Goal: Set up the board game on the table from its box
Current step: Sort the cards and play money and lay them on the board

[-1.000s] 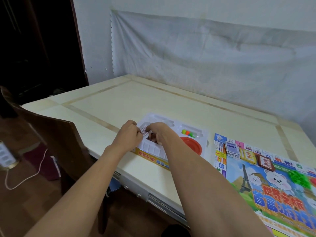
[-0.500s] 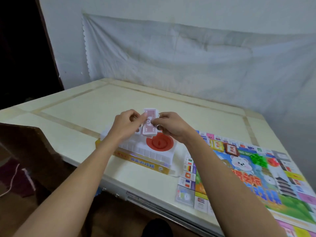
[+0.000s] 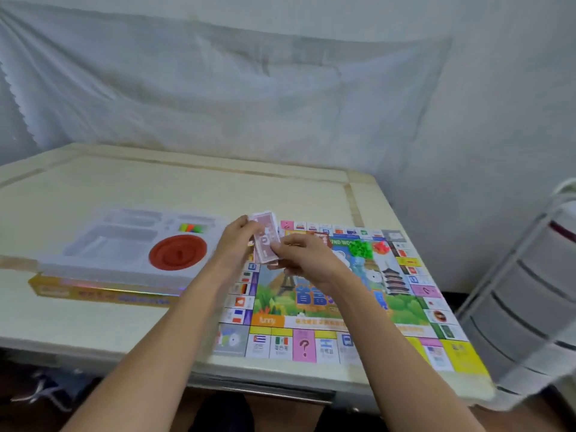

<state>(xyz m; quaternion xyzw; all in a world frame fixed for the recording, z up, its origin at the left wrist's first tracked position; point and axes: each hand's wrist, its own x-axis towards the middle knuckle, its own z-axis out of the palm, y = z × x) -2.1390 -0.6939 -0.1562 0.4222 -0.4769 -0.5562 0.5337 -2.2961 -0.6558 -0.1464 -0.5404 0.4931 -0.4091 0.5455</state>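
Both hands, left [image 3: 238, 241] and right [image 3: 307, 260], pinch a thin stack of notes [image 3: 265, 241] over the board [image 3: 336, 294]: light, floppy, slippery, best gripped by its edges.

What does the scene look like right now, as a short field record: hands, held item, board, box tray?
left hand: grips stack top
right hand: pinches stack bottom
held item: pink paper play-money stack, above board edge
board: colourful unfolded game board, flat on table; green pieces, red pieces on it
box tray: white plastic insert tray, holds red round disc
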